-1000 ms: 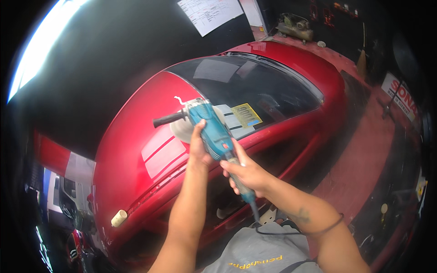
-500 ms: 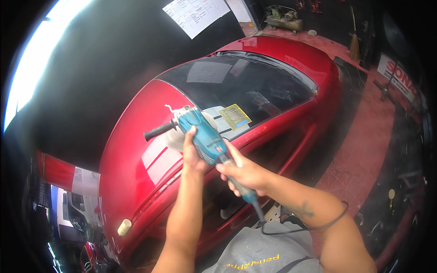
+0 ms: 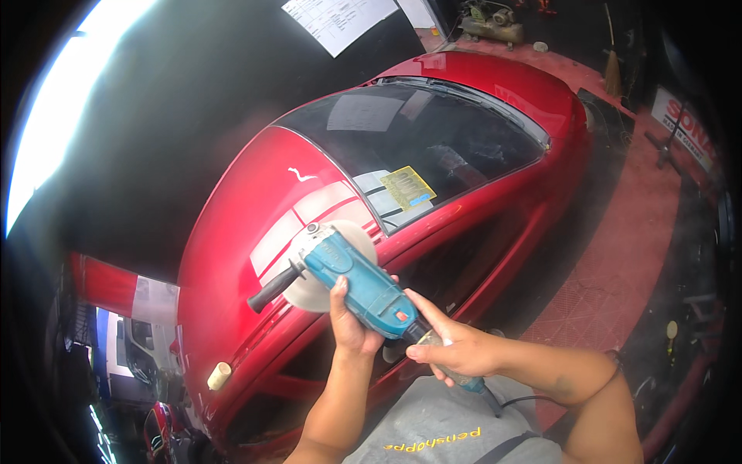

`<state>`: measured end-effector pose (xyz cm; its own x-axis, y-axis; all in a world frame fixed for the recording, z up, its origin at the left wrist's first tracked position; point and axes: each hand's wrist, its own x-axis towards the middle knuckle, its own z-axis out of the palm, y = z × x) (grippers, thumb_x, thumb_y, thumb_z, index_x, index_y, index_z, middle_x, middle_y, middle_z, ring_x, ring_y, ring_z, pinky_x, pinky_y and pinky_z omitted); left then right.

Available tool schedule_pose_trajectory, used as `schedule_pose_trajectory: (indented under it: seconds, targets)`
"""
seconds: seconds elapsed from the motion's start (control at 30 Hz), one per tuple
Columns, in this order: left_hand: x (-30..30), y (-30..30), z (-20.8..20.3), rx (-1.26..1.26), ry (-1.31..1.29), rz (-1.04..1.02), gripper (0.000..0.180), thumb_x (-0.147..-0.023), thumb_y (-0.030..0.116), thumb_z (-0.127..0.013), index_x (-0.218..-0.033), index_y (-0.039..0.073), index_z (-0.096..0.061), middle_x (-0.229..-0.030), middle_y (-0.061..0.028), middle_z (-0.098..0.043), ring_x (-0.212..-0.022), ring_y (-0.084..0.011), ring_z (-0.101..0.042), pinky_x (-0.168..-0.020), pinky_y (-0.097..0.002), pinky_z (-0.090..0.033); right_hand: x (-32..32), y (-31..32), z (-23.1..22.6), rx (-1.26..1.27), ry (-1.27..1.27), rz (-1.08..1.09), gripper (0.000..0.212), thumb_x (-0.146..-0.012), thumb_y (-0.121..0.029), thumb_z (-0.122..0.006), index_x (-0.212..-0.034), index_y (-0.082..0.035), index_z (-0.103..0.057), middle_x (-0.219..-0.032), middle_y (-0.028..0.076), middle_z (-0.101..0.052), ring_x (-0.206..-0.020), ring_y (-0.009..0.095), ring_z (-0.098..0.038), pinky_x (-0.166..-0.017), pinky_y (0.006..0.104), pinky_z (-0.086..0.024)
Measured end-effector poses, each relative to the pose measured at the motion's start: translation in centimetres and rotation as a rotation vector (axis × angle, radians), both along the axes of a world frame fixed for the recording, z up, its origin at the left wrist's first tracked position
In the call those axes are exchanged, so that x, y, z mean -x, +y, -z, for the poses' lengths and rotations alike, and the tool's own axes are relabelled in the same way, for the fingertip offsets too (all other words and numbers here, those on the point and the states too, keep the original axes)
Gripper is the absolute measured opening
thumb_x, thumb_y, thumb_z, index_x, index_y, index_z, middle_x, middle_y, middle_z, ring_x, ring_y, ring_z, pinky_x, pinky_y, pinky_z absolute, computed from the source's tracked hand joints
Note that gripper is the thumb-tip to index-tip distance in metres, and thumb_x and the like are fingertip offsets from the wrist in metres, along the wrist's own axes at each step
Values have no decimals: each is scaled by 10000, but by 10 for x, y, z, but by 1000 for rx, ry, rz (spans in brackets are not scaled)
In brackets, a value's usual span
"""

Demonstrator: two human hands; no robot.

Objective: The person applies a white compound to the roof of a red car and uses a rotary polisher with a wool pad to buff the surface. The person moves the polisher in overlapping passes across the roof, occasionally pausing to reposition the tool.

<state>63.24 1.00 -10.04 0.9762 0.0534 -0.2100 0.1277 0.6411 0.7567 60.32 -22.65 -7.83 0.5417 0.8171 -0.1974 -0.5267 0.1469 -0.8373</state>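
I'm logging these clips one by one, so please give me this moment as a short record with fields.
Left hand: holds the blue polisher by its body
Right hand: gripping the rear handle
Side handle: black, no hand on it
Pad: pale, round; contact with the red car unclear
Windshield: dark, with a yellow card
Background: compressor, broom, paper sheet

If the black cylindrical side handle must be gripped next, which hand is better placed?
Probably the left hand: it supports the teal power polisher, nearer the side handle; the right hand is wrapped around its rear grip.
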Motion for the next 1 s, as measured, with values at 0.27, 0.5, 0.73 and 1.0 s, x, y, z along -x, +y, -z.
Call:
schedule_pose_trajectory:
  seconds: [0.27, 0.5, 0.73, 1.0]
  targets:
    - [10, 83, -12, 43, -130, -144, 634, -1035, 549, -615, -1422, 47, -590, -1209, -203, -730, -1160, -411, -718, -971, -546, -625, -26, 74, -16, 2, -71, -140, 1070, -1078, -343, -691, -1769, -249, 121, -922, 95, -594, -662, 146, -595, -527, 332, -541]
    - [7, 62, -12, 120, -112, -135, 673, -1023, 535, -656, -1420, -2, -573, -1214, -240, -721, -1142, -429, -720, -1013, -554, -616, -25, 59, -12, 68, -72, -136, 1047, -1076, -328, -693, -1776, -233, 80, -945, 75, -619, -664, 126, -591, -555, 305, -542]
    - [-19, -13, -1, 47, 1, 25, 702, -990, 520, -679, -1437, -4, -545, -1213, -222, -716, -1135, -405, -737, -1007, -551, -621, -5, -7, -6, 21, 35, 72, 1057, -1086, -271, -694, -1768, -200, 111, -997, 94, -644, -650, 117, -616, -541, 311, -553]
    - [-13, -2, -4, 34, 39, 19, 700, -987, 518, -689, -1433, -3, -547, -1225, -232, -709, -1146, -419, -729, -1009, -552, -621, -1, 1, -4, 28, 12, 42, 1068, -1090, -299, -700, -1766, -206, 120, -969, 76, -638, -655, 115, -617, -538, 305, -549]
